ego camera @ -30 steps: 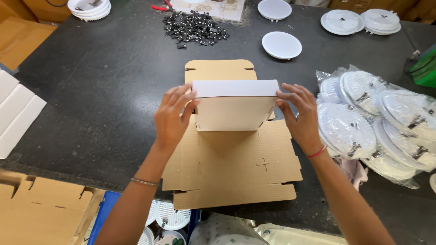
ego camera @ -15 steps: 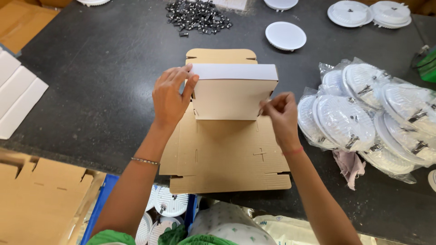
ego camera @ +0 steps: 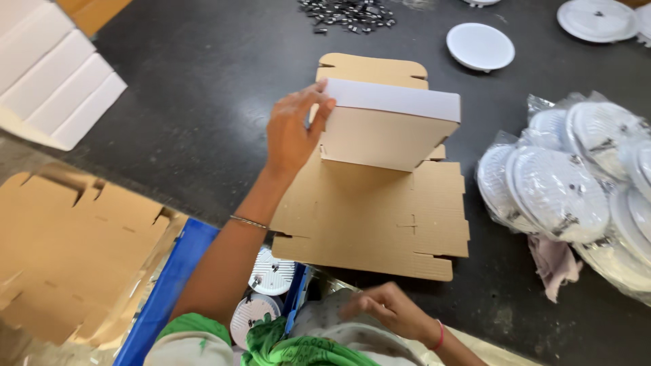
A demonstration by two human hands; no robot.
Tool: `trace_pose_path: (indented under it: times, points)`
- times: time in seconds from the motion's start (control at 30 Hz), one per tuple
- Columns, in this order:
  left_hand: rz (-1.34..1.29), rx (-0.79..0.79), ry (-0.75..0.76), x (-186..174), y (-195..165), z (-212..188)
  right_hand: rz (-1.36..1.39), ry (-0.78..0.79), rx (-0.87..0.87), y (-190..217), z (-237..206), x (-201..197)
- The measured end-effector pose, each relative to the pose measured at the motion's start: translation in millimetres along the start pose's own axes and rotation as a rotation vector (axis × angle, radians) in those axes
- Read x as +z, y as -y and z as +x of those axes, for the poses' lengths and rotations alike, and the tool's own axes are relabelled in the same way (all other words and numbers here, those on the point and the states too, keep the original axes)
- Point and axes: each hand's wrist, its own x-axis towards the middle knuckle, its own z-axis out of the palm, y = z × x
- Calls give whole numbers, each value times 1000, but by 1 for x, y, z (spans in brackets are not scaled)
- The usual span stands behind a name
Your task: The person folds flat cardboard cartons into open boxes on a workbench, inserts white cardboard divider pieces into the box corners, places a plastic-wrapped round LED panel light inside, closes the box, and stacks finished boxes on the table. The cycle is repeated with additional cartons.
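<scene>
While the right hand (ego camera: 393, 313) rested low by the lap, fingers loosely curled and holding nothing, the left hand (ego camera: 293, 132) alone steadied the box (ego camera: 388, 129). Its fingers pinched the box's near-left corner, thumb on the brown side and fingertips over the white top edge, probably to keep the half-folded box upright on the flat cardboard (ego camera: 376, 217). Beyond lay bagged white discs (ego camera: 563, 190), one loose disc (ego camera: 480, 46) and a heap of metal clips (ego camera: 347, 13) on the dark table (ego camera: 190, 102).

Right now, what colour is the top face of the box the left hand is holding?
White, over plain brown cardboard sides; the box under the left hand shows clearly in the head view.
</scene>
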Motion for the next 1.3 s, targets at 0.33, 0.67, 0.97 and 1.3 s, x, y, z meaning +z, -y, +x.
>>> trace_pose_path:
  times: [0.33,0.67,0.97,1.3]
  points:
    - [16,-38,22,-12,-11,-18,-665,-348,132,20,14,-59]
    - [-178,-136,-8,-19,-19,-54,1100,-641,168,34,49,-176]
    - [-1253,-1207,-277,33,19,-188,1275,-261,185,-12,84,-146]
    - [-1231,-1080,192,41,30,-186,1209,-395,139,-74,17,-117]
